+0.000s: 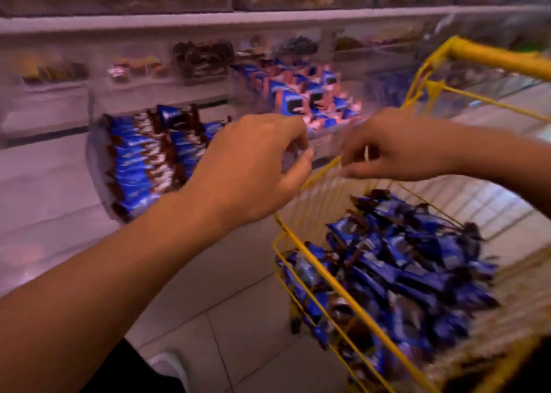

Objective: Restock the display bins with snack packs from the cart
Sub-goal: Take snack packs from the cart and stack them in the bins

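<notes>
- Head view, and it's pretty motion-blurred, so take the fine detail with a grain of salt.
- Yellow wire shopping cart [322, 276] sits on the right side, over a pale tiled floor [238, 327], and it's heaped with small blue-and-brown foil snack packs [402, 273].
- Left hand [253, 169] is reached out in front of the shelving, just beside the cart's near corner. Fingers are curled in toward the thumb like a pinch — whether there's actually a pack in there, I can't tell, it's too smeared.
- Right hand [396, 145] is over the cart's far rim, fingers bent downward close to the yellow wire. Can't tell if it's gripping the wire, a pack, or nothing.
- The two hands are near each other but apart, with a gap between the fingertips.
- Clear curved-front plastic display bin [98, 184] on the left, lower down, holds the same kind of blue-and-brown packs standing in neat rows [140, 160] — looks well filled.
- Next bin [298, 94] up and to the right, behind the hands, has blue and pink packs.
- Further back there's a row of smaller clear bins with dark and mixed-colour sweets [202, 55], too blurry to name.
- White shelf edge [208, 20] runs across the top, with bagged goods above it.
- Bottom left: a white shoe [170, 363] and a dark trouser leg [125, 371].
</notes>
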Demonstrator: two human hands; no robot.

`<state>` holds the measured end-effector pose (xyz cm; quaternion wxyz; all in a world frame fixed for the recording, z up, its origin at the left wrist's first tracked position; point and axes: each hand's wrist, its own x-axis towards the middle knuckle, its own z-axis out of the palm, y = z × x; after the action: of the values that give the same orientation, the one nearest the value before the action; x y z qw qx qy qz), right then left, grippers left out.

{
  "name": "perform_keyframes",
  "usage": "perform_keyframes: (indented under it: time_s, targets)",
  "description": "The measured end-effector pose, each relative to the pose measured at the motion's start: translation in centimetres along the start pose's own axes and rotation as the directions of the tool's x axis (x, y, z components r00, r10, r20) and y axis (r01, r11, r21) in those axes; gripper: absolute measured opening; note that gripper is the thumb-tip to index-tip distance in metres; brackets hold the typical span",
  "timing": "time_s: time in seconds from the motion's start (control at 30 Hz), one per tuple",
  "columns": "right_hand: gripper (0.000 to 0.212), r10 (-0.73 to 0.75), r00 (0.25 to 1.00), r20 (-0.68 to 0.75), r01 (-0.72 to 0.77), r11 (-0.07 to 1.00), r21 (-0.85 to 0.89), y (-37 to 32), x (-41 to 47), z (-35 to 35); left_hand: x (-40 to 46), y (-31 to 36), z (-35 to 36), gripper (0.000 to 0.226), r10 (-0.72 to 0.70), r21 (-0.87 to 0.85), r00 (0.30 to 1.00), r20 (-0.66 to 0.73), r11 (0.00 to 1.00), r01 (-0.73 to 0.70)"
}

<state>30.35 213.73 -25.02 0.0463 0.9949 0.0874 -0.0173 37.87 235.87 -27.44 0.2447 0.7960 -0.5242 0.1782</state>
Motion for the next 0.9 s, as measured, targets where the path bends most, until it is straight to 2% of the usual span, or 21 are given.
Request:
perform_keyframes:
  time_s: [0.03, 0.07, 0.1, 0.13, 0.17, 0.23, 0.27, 0.3, 0.37, 0.4, 0.43, 0.47, 0.53, 0.57, 0.63, 0.8, 0.87, 0.9]
  targets:
    - [0.027, 0.08, 0.969, 0.232, -0.077, 0.997, -0.02, 1.1, -1.3, 1.0, 0.8, 1.4, 0.9, 0.024, 0.051, -0.016, 0.995, 0.084, 0.999, -0.05]
    - [0.034, 0.16, 0.882, 0.443, -0.152, 0.987, -0.053, 2.1, -2.4, 2.2, 1.8, 2.7, 2.0, 0.025, 0.09, 0.001, 0.976, 0.198, 0.996, -0.092]
    - [0.042, 0.216, 0.779, 0.588, -0.211, 0.974, -0.078, 2.8, -3.3, 3.5, 2.9, 4.0, 3.4, 0.03, 0.103, 0.044, 0.937, 0.335, 0.991, -0.125]
    - [0.049, 0.241, 0.711, 0.661, -0.264, 0.962, -0.067, 3.3, -4.0, 4.8, 4.1, 5.2, 5.2, 0.037, 0.09, 0.098, 0.873, 0.48, 0.983, -0.155]
    - [0.061, 0.252, 0.685, 0.684, -0.313, 0.949, -0.036, 3.6, -4.5, 6.0, 5.1, 6.3, 7.1, 0.046, 0.059, 0.152, 0.779, 0.625, 0.969, -0.196]
    - [0.092, 0.264, 0.686, 0.678, -0.349, 0.937, -0.012, 4.1, -5.0, 8.1, 6.2, 7.8, 11.2, 0.06, -0.032, 0.201, 0.532, 0.846, 0.943, -0.264]
    - [0.103, 0.275, 0.71, 0.649, -0.353, 0.936, -0.01, 4.3, -5.1, 8.8, 6.5, 8.0, 13.1, 0.066, -0.079, 0.213, 0.429, 0.9, 0.938, -0.273]
    - [0.108, 0.291, 0.755, 0.588, -0.356, 0.935, -0.006, 4.6, -5.0, 9.2, 6.6, 7.9, 14.8, 0.072, -0.12, 0.227, 0.373, 0.92, 0.939, -0.257]
    - [0.104, 0.323, 0.858, 0.4, -0.35, 0.937, -0.006, 5.4, -4.8, 9.3, 6.4, 7.3, 16.9, 0.083, -0.185, 0.265, 0.375, 0.909, 0.948, -0.174]
    - [0.106, 0.349, 0.867, 0.356, -0.365, 0.931, -0.023, 5.9, -4.8, 9.3, 6.3, 7.1, 17.7, 0.089, -0.205, 0.276, 0.393, 0.896, 0.952, -0.133]
    - [0.113, 0.385, 0.84, 0.384, -0.399, 0.916, -0.045, 6.4, -4.8, 9.4, 6.3, 6.8, 18.2, 0.093, -0.22, 0.282, 0.405, 0.888, 0.954, -0.1]
    - [0.123, 0.418, 0.78, 0.465, -0.435, 0.897, -0.077, 6.9, -4.7, 9.5, 6.3, 6.7, 18.7, 0.096, -0.227, 0.283, 0.403, 0.887, 0.955, -0.083]
    - [0.135, 0.416, 0.646, 0.64, -0.45, 0.885, -0.122, 7.0, -4.9, 10.1, 6.2, 6.7, 19.1, 0.094, -0.225, 0.265, 0.355, 0.907, 0.962, -0.066]
    - [0.136, 0.402, 0.602, 0.69, -0.45, 0.885, -0.123, 6.9, -4.8, 10.5, 6.1, 6.7, 19.2, 0.091, -0.217, 0.249, 0.337, 0.916, 0.967, -0.055]
    - [0.134, 0.383, 0.575, 0.723, -0.45, 0.886, -0.111, 6.6, -4.6, 11.2, 6.1, 6.9, 19.2, 0.085, -0.2, 0.22, 0.332, 0.922, 0.975, -0.024]
    - [0.134, 0.388, 0.62, 0.682, -0.422, 0.898, -0.127, 5.8, -3.7, 11.9, 6.2, 6.8, 19.0, 0.076, -0.161, 0.157, 0.349, 0.923, 0.987, 0.038]
    - [0.123, 0.371, 0.687, 0.625, -0.375, 0.918, -0.133, 5.5, -3.4, 11.8, 6.2, 6.3, 18.9, 0.066, -0.168, 0.153, 0.363, 0.917, 0.986, 0.07]
    - [0.111, 0.354, 0.707, 0.612, -0.358, 0.926, -0.123, 5.6, -3.2, 11.7, 6.2, 6.1, 18.8, 0.064, -0.183, 0.161, 0.371, 0.911, 0.983, 0.09]
